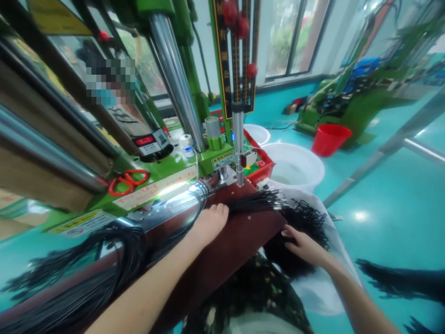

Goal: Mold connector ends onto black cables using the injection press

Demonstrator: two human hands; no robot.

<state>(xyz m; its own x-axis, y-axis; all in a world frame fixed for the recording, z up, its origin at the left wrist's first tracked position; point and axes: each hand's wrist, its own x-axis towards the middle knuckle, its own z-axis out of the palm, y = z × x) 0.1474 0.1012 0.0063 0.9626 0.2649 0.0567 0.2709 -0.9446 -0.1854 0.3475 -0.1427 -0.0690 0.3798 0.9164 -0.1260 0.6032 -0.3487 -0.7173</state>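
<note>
My left hand (212, 223) is closed on a bundle of thin black cables (252, 202) lying along the dark red tabletop (225, 260). The cable ends, with metallic tips, point right toward the table's corner. By that corner, my right hand (308, 248) has its fingers loosely bent and apart, over a heap of black cables (309, 218) in a white-lined container. I cannot tell whether its fingertips touch the table edge. More long black cables (69, 287) run over the left part of the table, one bunch looping up.
A green press machine (163, 171) with steel columns stands behind the table, red-handled scissors (128, 182) on its ledge. To the right are a red crate (260, 171), a white tub (295, 164) and a red bucket (332, 139). Another person (128, 120) is behind the machine.
</note>
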